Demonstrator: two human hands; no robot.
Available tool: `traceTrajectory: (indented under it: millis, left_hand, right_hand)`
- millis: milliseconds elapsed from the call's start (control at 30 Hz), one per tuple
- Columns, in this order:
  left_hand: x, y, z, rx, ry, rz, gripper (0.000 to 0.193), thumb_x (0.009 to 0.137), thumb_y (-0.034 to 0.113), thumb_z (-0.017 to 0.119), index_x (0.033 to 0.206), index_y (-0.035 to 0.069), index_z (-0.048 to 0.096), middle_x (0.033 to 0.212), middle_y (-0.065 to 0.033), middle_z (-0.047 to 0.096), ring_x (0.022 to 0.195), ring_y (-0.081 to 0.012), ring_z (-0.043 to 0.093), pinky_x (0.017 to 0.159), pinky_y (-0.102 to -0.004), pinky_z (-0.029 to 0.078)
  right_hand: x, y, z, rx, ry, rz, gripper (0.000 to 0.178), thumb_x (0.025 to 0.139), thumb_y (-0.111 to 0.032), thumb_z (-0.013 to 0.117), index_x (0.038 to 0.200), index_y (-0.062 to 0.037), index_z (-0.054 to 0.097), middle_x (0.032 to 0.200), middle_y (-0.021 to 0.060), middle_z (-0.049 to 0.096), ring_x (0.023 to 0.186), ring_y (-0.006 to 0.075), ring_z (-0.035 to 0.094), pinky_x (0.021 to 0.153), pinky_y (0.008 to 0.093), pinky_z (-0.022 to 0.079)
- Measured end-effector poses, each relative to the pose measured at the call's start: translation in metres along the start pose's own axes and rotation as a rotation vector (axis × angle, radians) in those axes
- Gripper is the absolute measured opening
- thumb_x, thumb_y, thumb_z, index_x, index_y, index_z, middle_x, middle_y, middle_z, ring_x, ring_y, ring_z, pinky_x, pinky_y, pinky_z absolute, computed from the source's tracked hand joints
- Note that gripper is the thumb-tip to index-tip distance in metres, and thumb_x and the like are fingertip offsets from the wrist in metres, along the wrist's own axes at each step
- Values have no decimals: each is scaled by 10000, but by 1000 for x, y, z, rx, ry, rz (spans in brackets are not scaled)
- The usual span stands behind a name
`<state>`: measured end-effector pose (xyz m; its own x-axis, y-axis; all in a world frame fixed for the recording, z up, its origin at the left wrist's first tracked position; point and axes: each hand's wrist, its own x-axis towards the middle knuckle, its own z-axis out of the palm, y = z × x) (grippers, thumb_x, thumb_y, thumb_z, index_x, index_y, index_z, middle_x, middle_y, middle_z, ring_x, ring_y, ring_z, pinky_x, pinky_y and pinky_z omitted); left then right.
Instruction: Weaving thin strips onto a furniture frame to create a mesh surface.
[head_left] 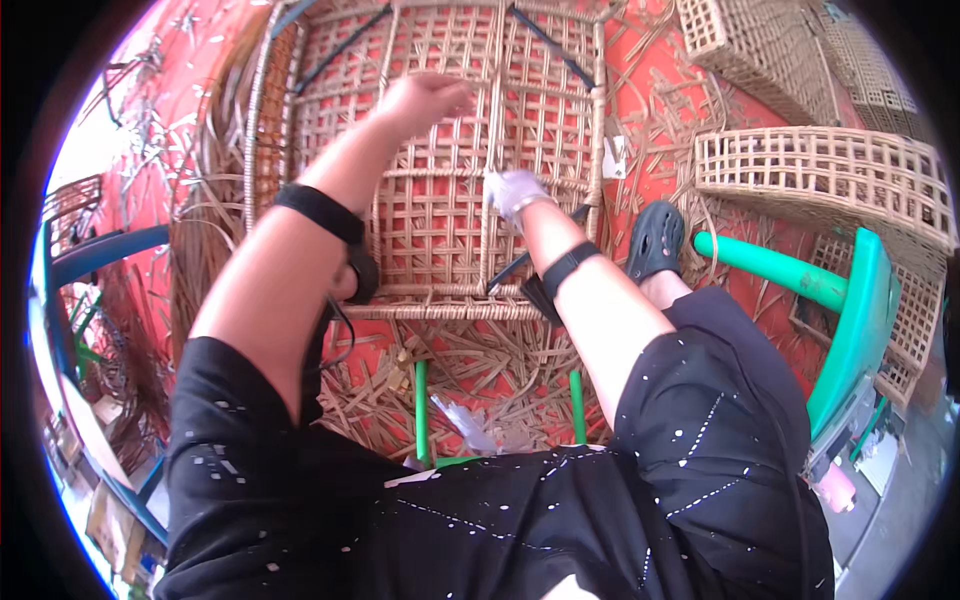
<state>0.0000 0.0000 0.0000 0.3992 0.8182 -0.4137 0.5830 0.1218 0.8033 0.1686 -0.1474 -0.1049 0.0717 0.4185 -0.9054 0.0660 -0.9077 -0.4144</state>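
Observation:
A large woven wicker basket frame (435,290) with an open lattice lies before me between my feet. My left hand (430,100) is over the upper middle of the lattice, its fingers curled in; whatever they hold, if anything, is too small to make out. My right hand (515,192), in a pale glove, is at the lattice's central rib, lower and to the right. Motion smears its fingers, so I cannot tell how they close. Dark bars (553,47) cross the frame's far corners. Black bands circle both my forearms.
Cut strips of cane (490,370) litter the red floor. Long brown strands (215,170) lie along the left. Other wicker baskets (825,180) stand at the right, near a green plastic chair (860,310). A dark clog (657,240) is on my right foot.

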Motion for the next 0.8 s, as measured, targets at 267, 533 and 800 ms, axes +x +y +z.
traceTrajectory:
  millis: [267, 533, 800]
  left_hand:
    - [-143, 98, -243, 190, 445, 307, 381, 928, 304, 570, 1180, 20, 596, 943, -40, 656, 857, -86, 596, 785, -236, 468]
    - [-453, 28, -302, 324, 742, 64, 223, 877, 165, 612, 990, -26, 638, 829, -72, 658, 768, -147, 602, 711, -287, 486]
    - [-581, -14, -195, 220, 714, 58, 195, 833, 140, 667, 958, -10, 675, 810, -82, 687, 765, -146, 634, 705, -283, 507]
  right_hand:
    - [-110, 38, -16, 586, -279, -19, 337, 942, -385, 486, 697, -161, 541, 506, -29, 485, 367, 118, 423, 327, 284, 323]
    - [-253, 4, -9, 583, -316, -155, 328, 965, -376, 414, 730, -163, 499, 500, -38, 451, 358, 107, 383, 323, 271, 296]
    - [-315, 15, -12, 429, -359, -168, 192, 902, -264, 434, 744, -155, 433, 485, -60, 354, 347, 78, 314, 321, 253, 240]
